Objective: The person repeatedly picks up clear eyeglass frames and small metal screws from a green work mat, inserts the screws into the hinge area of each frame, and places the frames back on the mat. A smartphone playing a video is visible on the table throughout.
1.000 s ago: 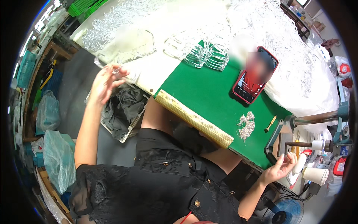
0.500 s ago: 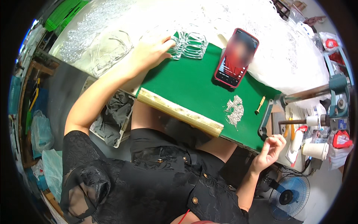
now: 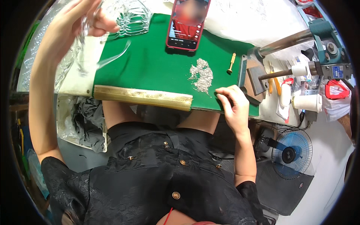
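Observation:
My left hand (image 3: 92,22) is raised at the top left, blurred by motion, its fingers closed around a clear curved plastic piece (image 3: 83,35). Another clear strip (image 3: 114,55) shows as a smear below it, over the green mat (image 3: 146,63). Just right of those fingers lies a clear ribbed plastic piece (image 3: 135,22), shaped like half of a claw hair clip. My right hand (image 3: 234,107) hovers at the mat's near right, thumb and forefinger together; anything between them is too small to see. Close to its fingertips spreads a pile of tiny silvery metal parts (image 3: 203,77).
A red-cased phone (image 3: 185,28) stands on the mat's far side. A small brass tool (image 3: 231,63) lies before a bench press (image 3: 287,45) at right. Padding with a gold surface (image 3: 142,96) covers the near edge. A white cup (image 3: 307,102) and a fan (image 3: 290,153) are farther right.
The view has swung, shifting the table leftward. My left hand has lifted off the mat's far edge with clear plastic in it. My right hand has moved from beside the press toward the metal parts.

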`<act>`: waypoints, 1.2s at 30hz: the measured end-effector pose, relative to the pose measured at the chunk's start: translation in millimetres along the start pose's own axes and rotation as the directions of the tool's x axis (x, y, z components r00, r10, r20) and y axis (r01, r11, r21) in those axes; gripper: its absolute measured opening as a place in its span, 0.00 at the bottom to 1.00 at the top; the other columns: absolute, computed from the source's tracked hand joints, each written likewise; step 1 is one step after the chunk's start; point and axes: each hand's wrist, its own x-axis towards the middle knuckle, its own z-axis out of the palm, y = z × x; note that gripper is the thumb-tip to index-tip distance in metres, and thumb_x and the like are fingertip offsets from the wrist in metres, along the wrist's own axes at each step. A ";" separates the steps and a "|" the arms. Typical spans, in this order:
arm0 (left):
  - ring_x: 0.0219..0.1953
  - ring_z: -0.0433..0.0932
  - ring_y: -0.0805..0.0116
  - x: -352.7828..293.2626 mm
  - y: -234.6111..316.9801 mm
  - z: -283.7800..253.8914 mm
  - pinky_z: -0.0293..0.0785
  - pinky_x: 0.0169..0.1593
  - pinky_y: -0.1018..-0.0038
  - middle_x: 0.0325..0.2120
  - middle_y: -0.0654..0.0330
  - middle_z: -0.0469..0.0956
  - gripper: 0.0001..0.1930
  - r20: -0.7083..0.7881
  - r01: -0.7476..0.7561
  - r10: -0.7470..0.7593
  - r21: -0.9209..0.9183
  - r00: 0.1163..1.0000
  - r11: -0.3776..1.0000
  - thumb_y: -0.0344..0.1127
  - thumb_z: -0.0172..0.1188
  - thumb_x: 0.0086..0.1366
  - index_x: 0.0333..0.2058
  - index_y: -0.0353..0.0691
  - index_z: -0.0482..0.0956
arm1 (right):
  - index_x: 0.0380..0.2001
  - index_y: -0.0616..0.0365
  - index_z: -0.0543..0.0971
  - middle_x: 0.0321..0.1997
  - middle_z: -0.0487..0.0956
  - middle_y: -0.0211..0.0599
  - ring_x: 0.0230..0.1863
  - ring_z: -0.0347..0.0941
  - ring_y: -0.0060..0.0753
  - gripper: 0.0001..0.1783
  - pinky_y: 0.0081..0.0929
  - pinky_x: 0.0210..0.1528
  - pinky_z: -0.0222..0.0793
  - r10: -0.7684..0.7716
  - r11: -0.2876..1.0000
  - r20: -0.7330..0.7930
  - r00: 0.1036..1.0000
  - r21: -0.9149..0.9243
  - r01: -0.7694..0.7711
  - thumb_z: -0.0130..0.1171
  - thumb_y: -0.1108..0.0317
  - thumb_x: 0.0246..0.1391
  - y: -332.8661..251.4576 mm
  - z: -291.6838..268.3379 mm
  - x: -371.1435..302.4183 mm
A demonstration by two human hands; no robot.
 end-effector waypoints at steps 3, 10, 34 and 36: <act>0.23 0.74 0.72 -43.4 -12.5 56.4 0.75 0.34 0.79 0.23 0.59 0.75 0.29 -0.115 -0.097 0.047 -0.481 0.992 0.871 0.61 0.48 0.66 0.42 0.35 0.68 | 0.29 0.60 0.79 0.26 0.74 0.37 0.28 0.73 0.36 0.07 0.29 0.31 0.69 -0.017 1.000 0.048 0.999 -0.016 0.018 0.63 0.78 0.43 5.0 1.8 -3.4; 0.23 0.77 0.74 -101.8 -15.6 98.0 0.76 0.38 0.74 0.28 0.57 0.78 0.40 0.193 0.080 -0.030 -0.258 0.981 0.963 0.49 0.72 0.48 0.51 0.28 0.64 | 0.28 0.61 0.78 0.26 0.74 0.37 0.29 0.73 0.37 0.07 0.29 0.31 0.69 0.035 0.999 0.100 0.994 0.019 -0.037 0.64 0.79 0.42 -2.3 7.2 1.4; 0.32 0.81 0.68 -96.8 -52.3 111.9 0.75 0.47 0.68 0.47 0.51 0.73 0.43 0.254 -0.327 0.369 -0.193 0.894 0.925 0.45 0.76 0.43 0.54 0.30 0.65 | 0.27 0.59 0.75 0.26 0.72 0.34 0.29 0.73 0.36 0.08 0.28 0.30 0.69 -0.173 0.980 0.358 0.917 -0.029 0.196 0.64 0.74 0.43 7.9 -2.9 27.8; 0.32 0.81 0.67 -96.9 -52.0 113.7 0.75 0.48 0.67 0.48 0.51 0.73 0.43 0.230 -0.329 0.369 -0.194 0.901 0.924 0.46 0.76 0.43 0.54 0.31 0.65 | 0.26 0.59 0.74 0.26 0.71 0.34 0.29 0.72 0.37 0.07 0.29 0.31 0.68 -0.182 0.976 0.357 0.916 -0.048 0.213 0.64 0.74 0.43 5.9 -2.0 27.9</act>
